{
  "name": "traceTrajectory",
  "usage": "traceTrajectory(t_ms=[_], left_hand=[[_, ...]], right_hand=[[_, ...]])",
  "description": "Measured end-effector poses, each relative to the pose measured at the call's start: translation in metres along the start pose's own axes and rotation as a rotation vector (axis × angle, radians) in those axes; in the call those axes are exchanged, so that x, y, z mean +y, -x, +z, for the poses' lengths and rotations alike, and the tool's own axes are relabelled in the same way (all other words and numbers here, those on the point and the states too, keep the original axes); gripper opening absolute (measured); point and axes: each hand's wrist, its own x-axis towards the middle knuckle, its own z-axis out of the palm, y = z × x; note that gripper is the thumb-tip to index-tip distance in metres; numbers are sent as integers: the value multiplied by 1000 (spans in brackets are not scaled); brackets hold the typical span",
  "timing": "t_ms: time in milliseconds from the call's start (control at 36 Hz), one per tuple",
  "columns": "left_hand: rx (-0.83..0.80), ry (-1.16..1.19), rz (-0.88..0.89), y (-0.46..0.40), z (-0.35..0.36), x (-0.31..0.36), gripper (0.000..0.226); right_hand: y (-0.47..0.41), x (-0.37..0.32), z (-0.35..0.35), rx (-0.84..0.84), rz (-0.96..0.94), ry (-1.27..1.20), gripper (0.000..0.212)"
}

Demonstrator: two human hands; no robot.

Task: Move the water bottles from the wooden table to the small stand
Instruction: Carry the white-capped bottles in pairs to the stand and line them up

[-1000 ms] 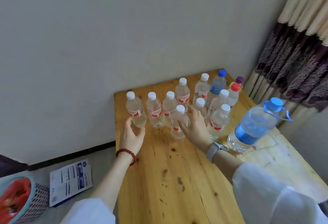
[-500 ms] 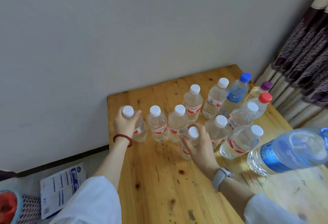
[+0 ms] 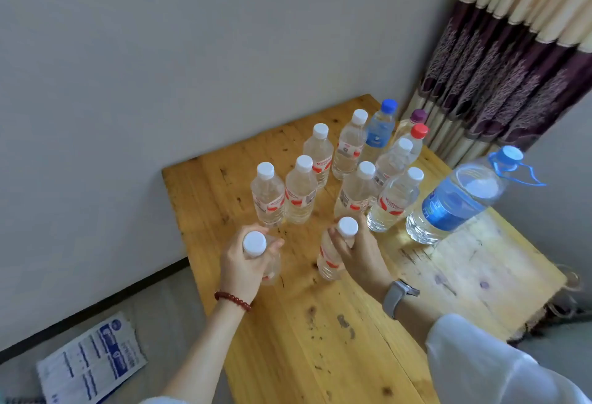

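Pale wood, knotted and stained, makes up the wooden table (image 3: 320,339), and everything here sits relative to it. Nearest its front end, the left hand (image 3: 243,267) is wrapped around the neck of a white-capped bottle (image 3: 256,245), and the right hand (image 3: 362,251) grips a second bottle (image 3: 333,253) just below its cap. Both bottles are pulled toward the person, apart from the group. Whether their bases are clear of the wood I cannot tell. The left one stands close to upright, cap up; the right one leans, its long axis tipped so the cap points up and toward the far right corner.

Further back on the table, the remaining small bottles (image 3: 336,179) stand upright with caps up, clustered toward the far end, most white-capped, with a blue, a red and a purple cap at the far right corner. The big blue-labelled jug (image 3: 455,198) stands at the right edge.

By my reckoning the job is barely begun: two bottles are in hand, about ten small ones wait, and no small stand is in view. Beyond the far corner hangs the curtain (image 3: 512,51).
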Motion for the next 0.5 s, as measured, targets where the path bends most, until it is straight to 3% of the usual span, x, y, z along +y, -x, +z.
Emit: traceTrajectory(t_ms=[194, 361, 500], left_hand=[[-117, 92, 71, 70, 15, 42, 18], [-259, 139, 77, 133, 60, 89, 20], [-490, 152, 204, 194, 112, 136, 25]], right_hand=[[93, 6, -54, 146, 45, 17, 29], [189, 30, -115, 295, 89, 104, 22], [284, 61, -170, 523, 154, 276, 64]])
